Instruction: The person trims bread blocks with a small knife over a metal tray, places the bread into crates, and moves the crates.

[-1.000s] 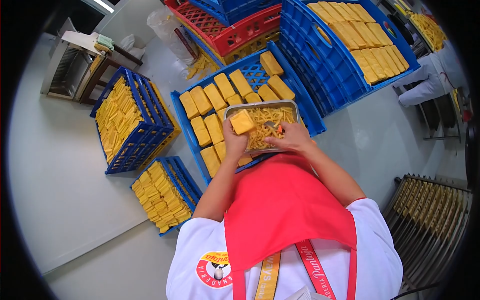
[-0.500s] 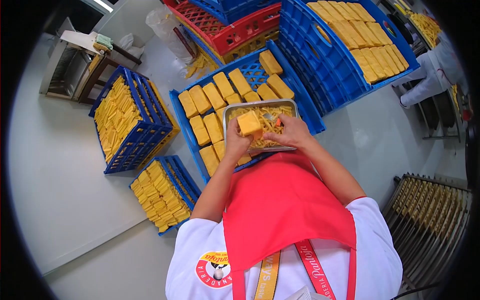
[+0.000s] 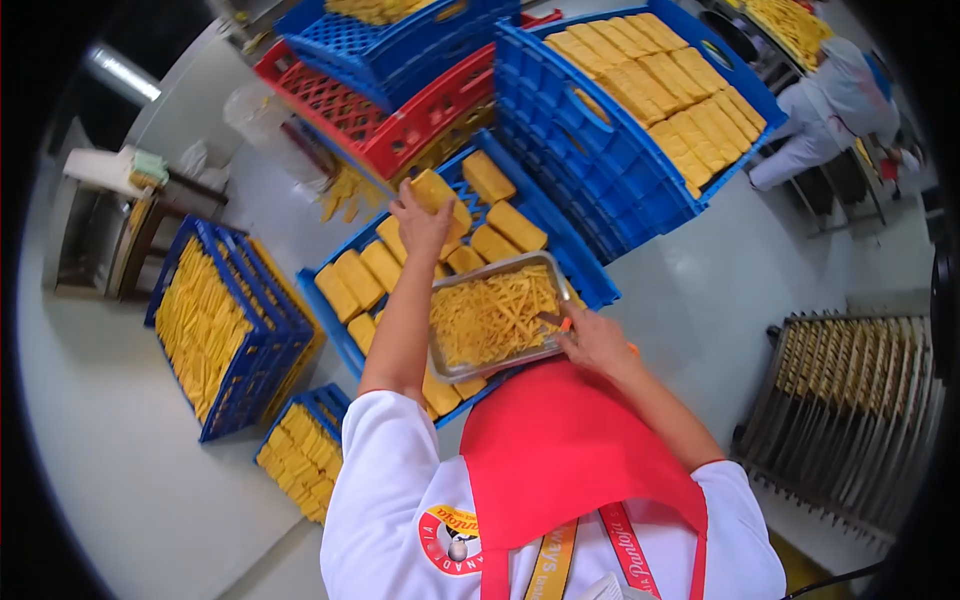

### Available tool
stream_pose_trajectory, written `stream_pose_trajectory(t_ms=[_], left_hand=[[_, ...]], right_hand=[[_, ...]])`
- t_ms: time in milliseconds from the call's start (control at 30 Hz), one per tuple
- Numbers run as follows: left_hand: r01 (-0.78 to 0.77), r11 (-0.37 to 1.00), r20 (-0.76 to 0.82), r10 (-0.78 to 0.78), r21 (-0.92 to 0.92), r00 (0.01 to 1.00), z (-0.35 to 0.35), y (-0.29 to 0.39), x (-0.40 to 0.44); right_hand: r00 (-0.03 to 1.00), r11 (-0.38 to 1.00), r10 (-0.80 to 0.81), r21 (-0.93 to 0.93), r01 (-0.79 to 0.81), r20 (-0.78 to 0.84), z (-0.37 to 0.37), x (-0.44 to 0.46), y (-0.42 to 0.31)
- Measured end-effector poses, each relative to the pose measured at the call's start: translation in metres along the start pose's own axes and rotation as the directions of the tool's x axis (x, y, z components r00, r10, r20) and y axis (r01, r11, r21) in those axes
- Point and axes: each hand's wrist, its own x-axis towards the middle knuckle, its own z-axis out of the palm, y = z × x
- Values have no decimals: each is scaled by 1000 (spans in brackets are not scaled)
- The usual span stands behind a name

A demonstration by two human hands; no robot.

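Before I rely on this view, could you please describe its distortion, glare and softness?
Head view: strong fisheye bending, black at the corners; head view: glare at the light, upper left; head view: the co-worker at upper right looks soft.

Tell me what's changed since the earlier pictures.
The left hand, which held a yellow block over the metal tray, has moved forward to a block in the blue crate; whether it's the same block isn't clear. The view shifted too. The right hand still holds the orange-handled tool by the tray.
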Motion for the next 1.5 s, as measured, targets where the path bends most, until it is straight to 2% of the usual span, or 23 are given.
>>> stream_pose_trajectory(t_ms=[67, 133, 167, 200, 233, 300, 333, 400, 433, 500, 567, 633, 767, 833, 900, 933, 1033, 1067, 1133, 1267, 1300, 1333, 1500], left_hand=[[-54, 997, -27, 56, 54, 998, 45, -25, 28], [-26, 989, 65, 16, 148, 998, 81, -49, 43], [-115, 958, 81, 97, 264, 992, 102, -72, 47], [-99, 975, 291, 38, 197, 956, 106, -81, 56], [-336, 885, 311, 236, 323, 921, 116, -88, 59], [-215, 785, 257, 73, 582, 964, 83, 5, 42], [-417, 702, 342, 257, 577, 904, 104, -10, 56], [-778, 420, 467, 630, 467, 621, 139, -28, 78], [-789, 413, 456, 653, 456, 605, 148, -26, 80], [-866, 406, 649, 582, 291, 490, 156, -21, 85], [-836, 459, 641, 552, 300, 533, 168, -25, 87], [-756, 550, 683, 400, 355, 611, 157, -8, 82], [-756, 498, 651, 413, 425, 637, 137, -7, 73], [-695, 632, 250, 651, 344, 716, 126, -9, 67], [-620, 784, 244, 608, -30, 756, 101, 8, 61], [-529, 781, 201, 607, -331, 769, 110, -8, 57], [-333, 842, 306, 480, -425, 822, 58, 12, -1], [-372, 788, 280, 546, -490, 789, 44, 17, -18], [-141, 791, 376, 429, -595, 821, 45, -4, -49], [-52, 818, 419, 347, -573, 839, 1, 10, -116], [-204, 872, 400, 398, -446, 826, -7, 7, -125], [-207, 879, 385, 386, -430, 838, -13, 6, -134], [-86, 868, 414, 318, -490, 853, -35, -2, -167]], right_hand=[[999, 998, 37, 44, -36, -19, 4, -10, 9], [999, 980, 24, 198, -15, -41, 7, -15, 14], [997, 963, 78, 259, -78, 11, 8, -17, 14], [989, 937, 139, 317, -149, 54, 7, -19, 13], [984, 924, 171, 337, -179, 55, 2, -22, 11], [978, 916, 208, 352, -193, -4, 6, -28, 16], [979, 923, 197, 346, -168, -52, 12, -32, 24], [959, 914, 269, 336, -226, -87, 5, -39, 28], [957, 912, 279, 331, -241, -72, 1, -38, 28], [952, 906, 306, 314, -284, -21, -8, -37, 29], [933, 886, 348, 293, -359, 92, -18, -36, 25], [938, 892, 341, 294, -344, 62, -10, -34, 28], [951, 881, 307, 382, -278, -18, -4, -41, 24], [947, 879, 321, 378, -292, -13, -7, -44, 23], [930, 867, 367, 351, -354, 32, -15, -39, 20], [919, 860, 385, 330, -390, 83, -19, -36, 17], [924, 876, 343, 413, -251, -166, 0, -20, 25], [918, 893, 331, 388, -228, -221, -15, -14, 13], [932, 926, 257, 342, -160, -258, -23, 0, 5], [913, 949, 81, 312, 52, -399, -36, 17, -12], [901, 962, 17, 251, 103, -433, -37, 19, -17], [884, 970, -46, 190, 150, -466, -38, 22, -22], [841, 941, -254, 80, 329, -478, -34, 28, -39]])
